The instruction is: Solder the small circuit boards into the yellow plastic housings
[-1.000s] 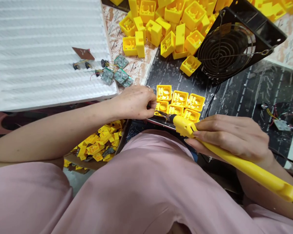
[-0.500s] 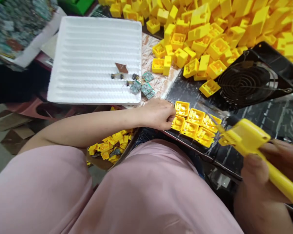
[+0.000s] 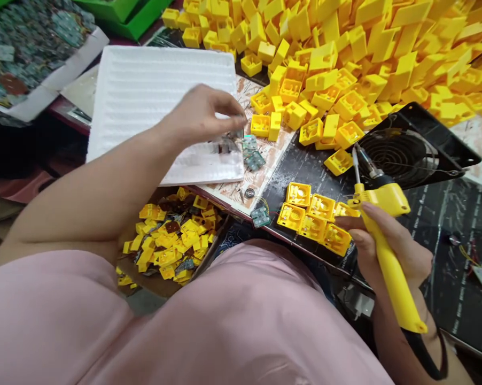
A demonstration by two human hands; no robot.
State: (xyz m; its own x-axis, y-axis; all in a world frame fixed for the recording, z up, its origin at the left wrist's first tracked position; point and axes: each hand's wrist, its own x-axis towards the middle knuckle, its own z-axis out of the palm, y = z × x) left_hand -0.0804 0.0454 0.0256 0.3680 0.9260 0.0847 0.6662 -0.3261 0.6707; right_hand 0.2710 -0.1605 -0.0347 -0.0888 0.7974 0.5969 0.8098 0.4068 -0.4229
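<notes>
My right hand (image 3: pixel 389 251) is wrapped round the handle of a yellow soldering gun (image 3: pixel 393 267), its metal tip pointing up and away near the fan. Below the tip, several open yellow plastic housings (image 3: pixel 313 227) stand grouped on the dark table edge. My left hand (image 3: pixel 209 115) reaches over the white foam tray (image 3: pixel 145 75), thumb and fingers pinched at its right edge. Blurred wired parts are beneath those fingertips; what they hold cannot be made out. Small green circuit boards (image 3: pixel 254 159) lie just right of them. Another circuit board (image 3: pixel 260 216) with thin wires lies at the table's front edge.
A large heap of yellow housings (image 3: pixel 337 48) covers the back. A black fan (image 3: pixel 401 149) lies tilted at the right. At far left is a box of circuit boards (image 3: pixel 32 53); below the table edge, a carton holds yellow pieces (image 3: pixel 172 240).
My left hand has moved from beside the grouped housings up and left to the foam tray. The soldering gun has swung more upright, moving left. A circuit board now shows at the table's front edge.
</notes>
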